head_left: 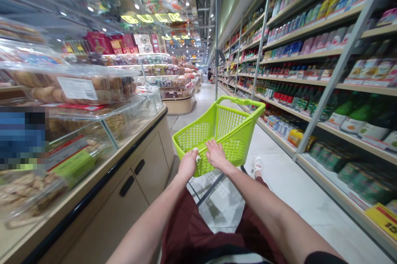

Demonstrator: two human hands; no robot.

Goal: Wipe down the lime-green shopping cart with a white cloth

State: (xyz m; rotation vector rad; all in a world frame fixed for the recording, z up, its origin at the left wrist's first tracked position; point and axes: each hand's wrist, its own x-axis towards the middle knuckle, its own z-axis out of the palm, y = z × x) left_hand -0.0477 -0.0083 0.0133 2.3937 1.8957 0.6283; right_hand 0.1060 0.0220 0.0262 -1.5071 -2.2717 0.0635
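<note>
A lime-green plastic shopping cart [235,142] with latticed walls stands ahead of me, angled in the aisle. My left hand [187,165] is closed at the near rim of the cart, by its left corner. Something small and white [196,155] shows at its thumb; I cannot make out what it is. Beside it, my right hand [217,155] is wrapped over the same rim, fingers pointing into the basket. The visible inside of the basket shows only green lattice.
On the left runs a wooden counter [156,148] with packaged baked goods [77,86] and a black bumper rail. Shelves [322,82] of bottles and cans line the right. Pale floor tiles [279,173] lie between them. A distant person [210,74] is far down the aisle.
</note>
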